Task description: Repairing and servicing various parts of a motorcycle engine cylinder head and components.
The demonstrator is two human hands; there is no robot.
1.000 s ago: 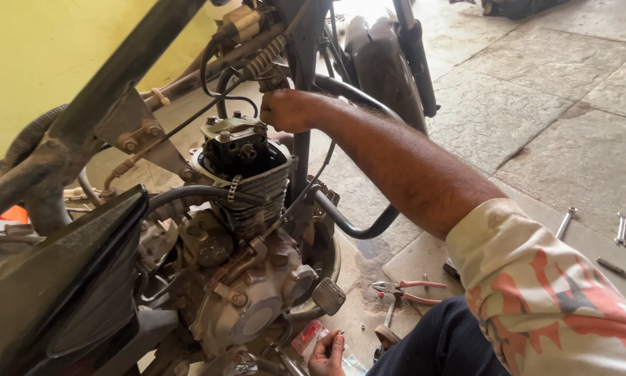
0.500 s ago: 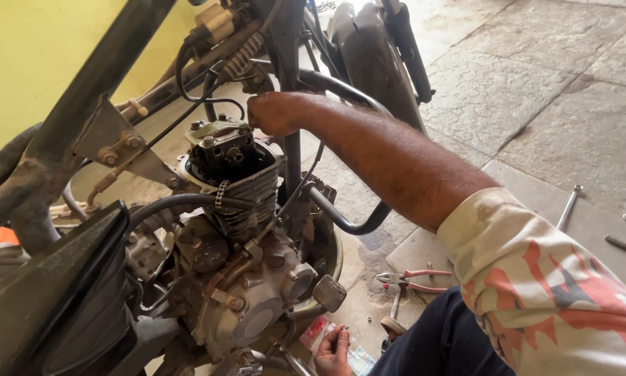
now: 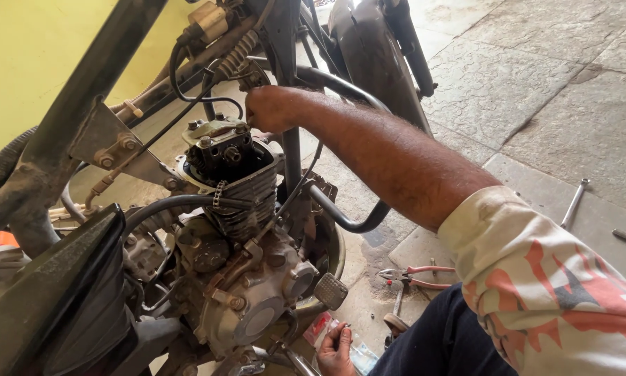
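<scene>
Nearest the camera, the left hand (image 3: 337,346) is resting low by the bottom edge, fingers curled w/ something small pinched at the tips; too small to tell what, so whether that grip is really closed on a part is unclear. Just beside it a small red packet (image 3: 318,327) and a pale clear wrapper (image 3: 360,356) are lying flat on the floor (image 3: 536,90), both crumpled, no readable shape beyond rough rectangles. A bit further right, pliers (image 3: 412,276) w/ pink-red handles are lying on the concrete, w/ wrenches (image 3: 575,202) scattered well apart toward the right edge. The engine (image 3: 250,278) is sitting in the bike frame (image 3: 83,104), its round side cover facing the camera. Above it the cylinder head (image 3: 222,150) is standing open on top, w/ a chain (image 3: 219,195) hanging at its side. The right hand (image 3: 271,108) is reaching across, fist closed tight at the far upper corner of the head, just by a frame tube; what it is gripping is hidden behind the knuckles. Risks, as a guess: the fist slipping and knuckles hitting the tube, since the gap looks tight; a small part dropping into the open head or rolling off; the forearm catching the black cables (image 3: 188,76) looping above. Furthest back, the yellow wall (image 3: 27,49) is carrying no signs.
</scene>
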